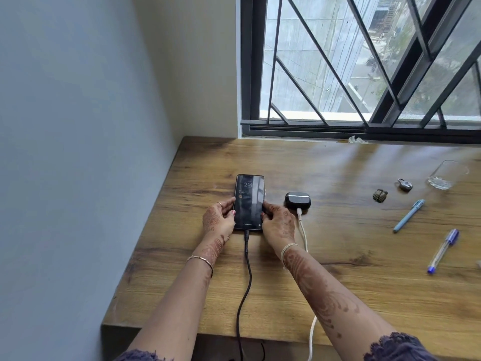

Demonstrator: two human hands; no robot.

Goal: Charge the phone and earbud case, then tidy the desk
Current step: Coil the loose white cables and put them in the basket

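A black phone (249, 201) lies flat on the wooden desk (338, 269), its screen lit. A black cable (246, 282) is plugged into its near end and runs off the desk's front edge. My left hand (218, 220) holds the phone's left edge with curled fingers. My right hand (278, 223) holds its right edge the same way. Just to the right sits a black earbud case (297, 200) with a white cable (303, 233) plugged into it.
On the right of the desk lie a light blue pen (409, 215), a clear pen with a blue cap (442, 251), a small padlock (404, 185), a small brown object (380, 195) and a drinking glass (447, 174). A wall stands at the left, a barred window behind.
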